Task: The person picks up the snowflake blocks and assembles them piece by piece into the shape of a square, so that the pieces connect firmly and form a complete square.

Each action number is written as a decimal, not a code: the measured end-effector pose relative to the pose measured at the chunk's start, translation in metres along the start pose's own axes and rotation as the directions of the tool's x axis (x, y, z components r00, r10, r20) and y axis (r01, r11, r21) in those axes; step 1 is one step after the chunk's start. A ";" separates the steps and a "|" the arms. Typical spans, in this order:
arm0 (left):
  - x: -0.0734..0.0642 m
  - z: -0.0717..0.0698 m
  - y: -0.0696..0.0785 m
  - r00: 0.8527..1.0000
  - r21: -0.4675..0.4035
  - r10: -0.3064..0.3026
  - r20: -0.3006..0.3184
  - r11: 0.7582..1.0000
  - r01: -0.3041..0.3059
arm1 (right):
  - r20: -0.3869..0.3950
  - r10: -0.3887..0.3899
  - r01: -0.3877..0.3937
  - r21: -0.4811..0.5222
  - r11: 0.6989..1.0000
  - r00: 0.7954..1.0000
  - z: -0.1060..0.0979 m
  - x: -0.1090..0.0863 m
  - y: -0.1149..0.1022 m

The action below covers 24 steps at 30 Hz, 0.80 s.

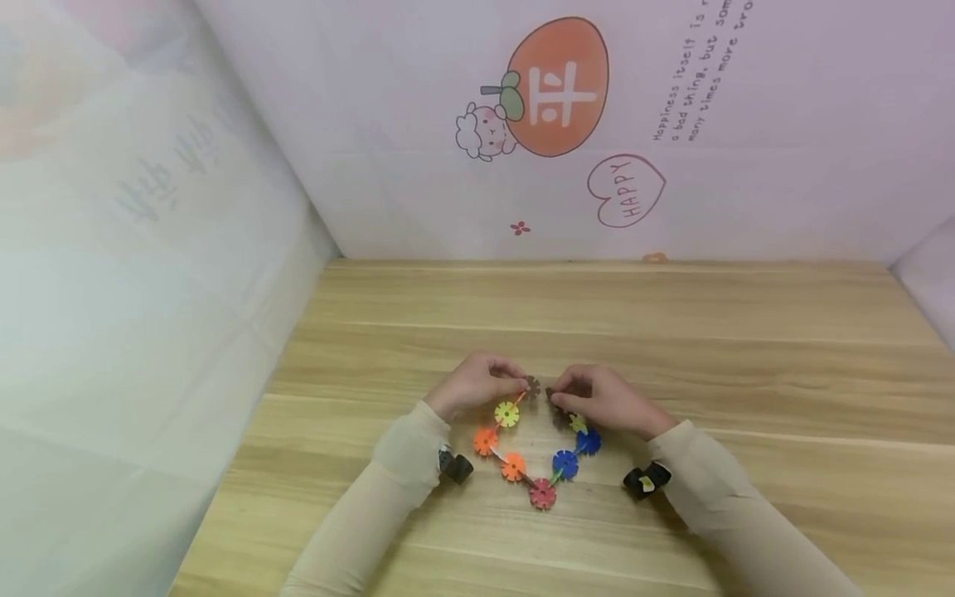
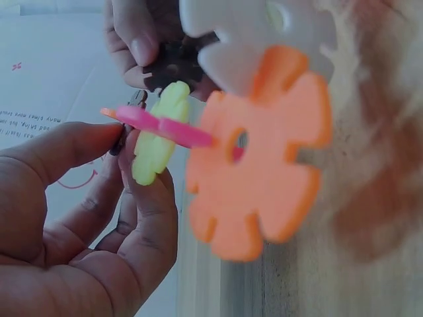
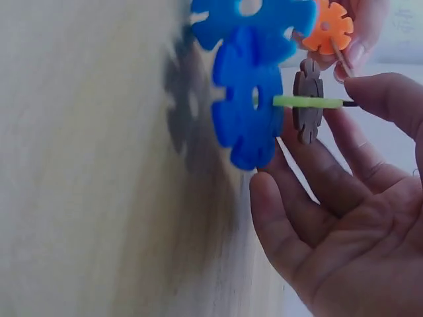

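Note:
A chain of notched plastic snowflake discs curves in an open loop between my two hands. My left hand (image 1: 477,386) pinches a brown disc (image 1: 533,387) at the chain's left end, beside a yellow disc (image 1: 506,414). At the right end, my right hand (image 1: 608,400) pinches a dark disc (image 1: 550,395) between thumb and finger; a small gap parts the two ends. In the left wrist view, a pink disc (image 2: 165,128) passes edge-on to an orange disc (image 2: 271,168). The right wrist view has a blue disc (image 3: 246,122), a yellow-green disc (image 3: 301,102) and a brown disc (image 3: 308,125) near my fingers.
The chain's low point, a red disc (image 1: 543,494), is nearest me on the wooden table (image 1: 418,307). Black wrist cameras (image 1: 455,467) sit on both sleeves. A printed white sheet (image 1: 418,166) rises behind the table, and another pale sheet (image 1: 149,315) hangs at left.

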State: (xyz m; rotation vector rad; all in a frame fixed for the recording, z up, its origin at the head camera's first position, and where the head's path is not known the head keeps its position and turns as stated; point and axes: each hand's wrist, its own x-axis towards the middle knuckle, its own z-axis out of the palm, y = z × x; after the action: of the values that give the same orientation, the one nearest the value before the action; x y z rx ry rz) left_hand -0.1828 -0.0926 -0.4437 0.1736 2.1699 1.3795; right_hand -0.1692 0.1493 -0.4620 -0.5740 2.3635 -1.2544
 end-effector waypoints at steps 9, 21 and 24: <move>0.001 0.001 0.000 1.000 -0.011 0.013 -0.007 1.000 -0.013 | 0.077 -0.003 -0.010 0.170 0.985 0.997 0.003 0.001 0.001; -0.003 0.002 0.003 1.000 -0.008 0.025 0.011 1.000 -0.025 | 0.046 0.020 -0.030 0.225 0.974 0.999 0.007 0.001 -0.003; -0.004 0.002 0.006 1.000 0.000 0.011 0.011 1.000 -0.011 | 0.027 0.025 -0.031 0.249 0.968 0.999 0.008 0.002 -0.005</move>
State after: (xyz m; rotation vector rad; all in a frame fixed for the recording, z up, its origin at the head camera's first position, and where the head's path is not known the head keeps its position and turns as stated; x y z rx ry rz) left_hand -0.1797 -0.0897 -0.4381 0.1931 2.1634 1.3815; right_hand -0.1659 0.1406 -0.4625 -0.4700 2.1415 -1.4950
